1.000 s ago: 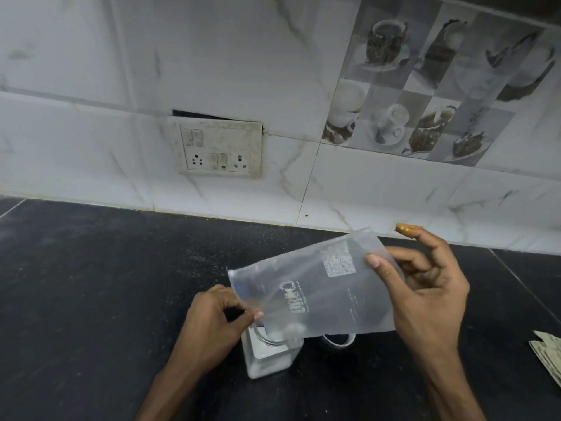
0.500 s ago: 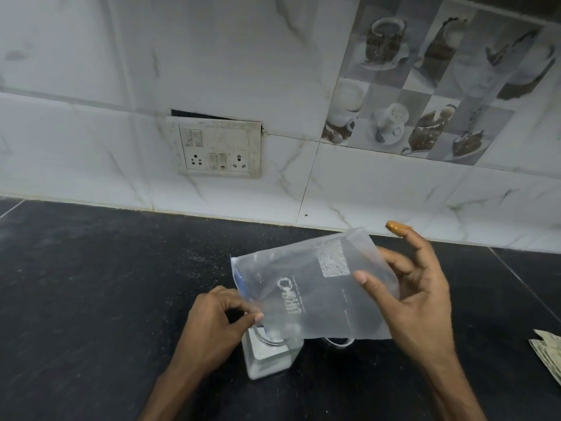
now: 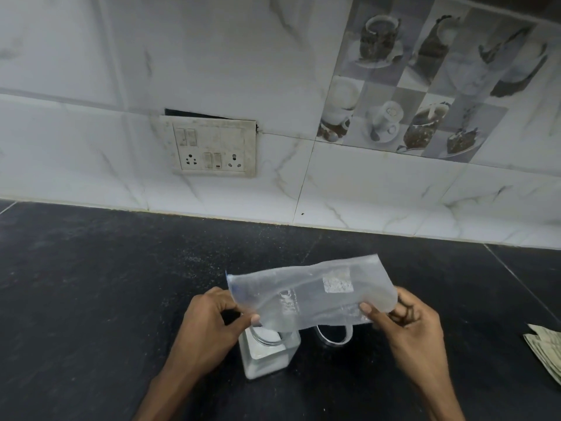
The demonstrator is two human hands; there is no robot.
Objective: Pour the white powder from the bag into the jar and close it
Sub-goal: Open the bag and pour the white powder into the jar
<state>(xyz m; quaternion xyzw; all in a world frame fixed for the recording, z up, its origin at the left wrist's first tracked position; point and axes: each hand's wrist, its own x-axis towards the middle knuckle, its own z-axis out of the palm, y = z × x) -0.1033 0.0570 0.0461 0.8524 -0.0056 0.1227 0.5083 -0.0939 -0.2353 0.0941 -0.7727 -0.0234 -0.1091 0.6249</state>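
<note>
The clear bag [image 3: 312,293] is pinched at its left end by the left hand [image 3: 209,326] and at its right end by the right hand [image 3: 409,326]. Under its left end, the open jar [image 3: 267,354] of white powder stands on the counter [image 3: 91,299], well away from the back edge.

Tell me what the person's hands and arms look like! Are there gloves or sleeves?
No gloves and no sleeves in view. The left hand and the right hand are bare, with no ring, watch or bracelet that I can see. The left forearm and the right forearm are uncovered down to the picture's bottom edge.
</note>
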